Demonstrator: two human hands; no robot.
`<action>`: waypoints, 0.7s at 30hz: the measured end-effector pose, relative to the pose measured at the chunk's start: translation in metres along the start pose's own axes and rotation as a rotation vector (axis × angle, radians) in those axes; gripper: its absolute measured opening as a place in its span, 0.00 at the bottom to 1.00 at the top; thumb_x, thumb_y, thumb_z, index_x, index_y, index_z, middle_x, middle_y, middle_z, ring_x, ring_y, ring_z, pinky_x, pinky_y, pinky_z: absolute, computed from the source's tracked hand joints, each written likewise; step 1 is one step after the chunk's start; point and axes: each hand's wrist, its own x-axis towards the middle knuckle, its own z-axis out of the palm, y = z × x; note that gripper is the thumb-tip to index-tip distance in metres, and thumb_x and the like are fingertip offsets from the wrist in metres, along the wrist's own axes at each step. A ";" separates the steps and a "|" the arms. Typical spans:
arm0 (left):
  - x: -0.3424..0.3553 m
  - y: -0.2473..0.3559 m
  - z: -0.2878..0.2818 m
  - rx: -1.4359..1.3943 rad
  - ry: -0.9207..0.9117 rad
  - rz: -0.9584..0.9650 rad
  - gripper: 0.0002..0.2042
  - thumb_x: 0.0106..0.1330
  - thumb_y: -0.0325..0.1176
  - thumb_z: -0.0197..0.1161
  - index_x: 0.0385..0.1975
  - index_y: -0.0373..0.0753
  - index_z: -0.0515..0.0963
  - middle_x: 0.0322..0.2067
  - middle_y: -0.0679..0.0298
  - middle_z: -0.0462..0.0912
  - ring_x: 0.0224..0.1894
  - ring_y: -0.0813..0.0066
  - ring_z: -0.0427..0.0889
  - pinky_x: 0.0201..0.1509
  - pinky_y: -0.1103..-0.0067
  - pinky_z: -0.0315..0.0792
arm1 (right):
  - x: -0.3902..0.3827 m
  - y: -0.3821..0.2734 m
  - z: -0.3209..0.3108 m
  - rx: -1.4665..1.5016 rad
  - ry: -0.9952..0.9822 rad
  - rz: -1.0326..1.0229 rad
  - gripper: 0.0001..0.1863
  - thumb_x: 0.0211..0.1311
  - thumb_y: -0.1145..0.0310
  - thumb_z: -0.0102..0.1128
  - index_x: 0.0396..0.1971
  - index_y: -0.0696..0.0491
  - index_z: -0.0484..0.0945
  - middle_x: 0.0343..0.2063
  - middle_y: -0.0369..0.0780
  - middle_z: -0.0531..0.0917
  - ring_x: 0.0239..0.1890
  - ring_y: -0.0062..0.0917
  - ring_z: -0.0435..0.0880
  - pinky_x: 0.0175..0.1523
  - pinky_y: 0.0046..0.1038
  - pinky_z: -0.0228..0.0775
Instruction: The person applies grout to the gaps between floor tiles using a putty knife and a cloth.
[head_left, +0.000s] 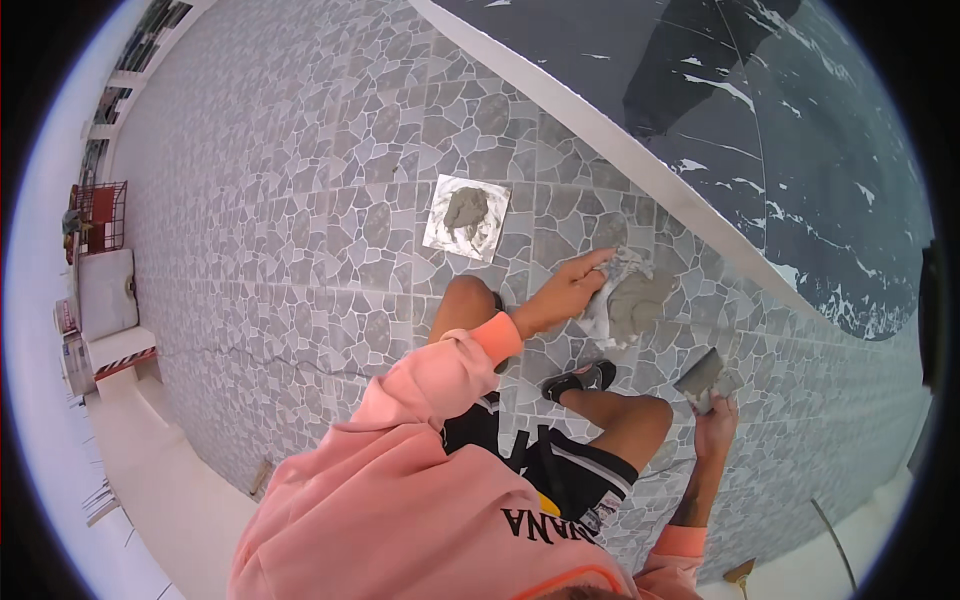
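Floor (280,220) of grey stone-patterned tile spreads all around you, giving everything laid on it a broad, flat footing. Ahead and to your right lies a big dark marbled slab (820,200) with a pale edge, apart from both your hands. A smeared board (598,325) heaped with grey paste sits in front of your knees, just beside your left hand's reach, probably so the load stays close to both arms. A white square (434,228) lies on the tile farther forward and left, a second lump of grey paste (467,208) near its middle, likely to keep the wet stuff off the tile. Your right hand (717,430) is closed on a flat scraper (698,373) out to your right, its wide blade pointing forward and away from your leg, which seems to leave the edge free. Your left hand (572,287) is partly curled on the near left edge of the smeared board, index finger stretched out, perhaps to steady it; you cannot tell from here whether that board is lifted off the floor.
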 end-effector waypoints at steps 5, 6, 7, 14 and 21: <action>-0.107 0.108 -0.005 0.011 0.173 -0.041 0.22 0.69 0.29 0.47 0.63 0.31 0.63 0.43 0.66 0.74 0.42 0.83 0.69 0.48 0.85 0.64 | -0.100 -0.056 0.035 -0.057 -0.091 0.188 0.20 0.61 0.72 0.51 0.54 0.59 0.69 0.49 0.40 0.77 0.50 0.29 0.77 0.54 0.36 0.71; -0.126 0.126 -0.004 0.030 0.276 0.069 0.22 0.69 0.29 0.48 0.62 0.30 0.64 0.34 0.71 0.73 0.32 0.87 0.68 0.38 0.88 0.66 | -0.118 -0.069 0.044 -0.101 -0.102 0.206 0.19 0.61 0.72 0.51 0.52 0.59 0.70 0.48 0.40 0.77 0.50 0.29 0.77 0.54 0.37 0.71; -0.145 0.144 -0.009 0.016 0.292 0.076 0.22 0.69 0.29 0.48 0.62 0.30 0.64 0.34 0.71 0.73 0.32 0.87 0.68 0.38 0.88 0.66 | -0.130 -0.084 0.054 -0.120 -0.112 0.207 0.19 0.61 0.72 0.51 0.52 0.59 0.70 0.48 0.40 0.77 0.50 0.29 0.77 0.54 0.37 0.71; -0.257 0.209 -0.033 -0.068 0.569 0.161 0.23 0.70 0.28 0.46 0.64 0.30 0.60 0.53 0.60 0.74 0.52 0.78 0.73 0.58 0.82 0.66 | -0.166 -0.148 0.093 -0.321 -0.314 0.231 0.18 0.62 0.69 0.52 0.52 0.55 0.69 0.47 0.38 0.78 0.47 0.28 0.79 0.49 0.37 0.73; -0.363 0.253 -0.034 -0.409 0.849 0.282 0.23 0.70 0.27 0.45 0.65 0.29 0.58 0.55 0.57 0.73 0.54 0.74 0.74 0.57 0.79 0.69 | -0.162 -0.173 0.157 -0.449 -0.368 0.179 0.11 0.64 0.69 0.51 0.44 0.57 0.69 0.43 0.42 0.77 0.45 0.31 0.79 0.50 0.40 0.73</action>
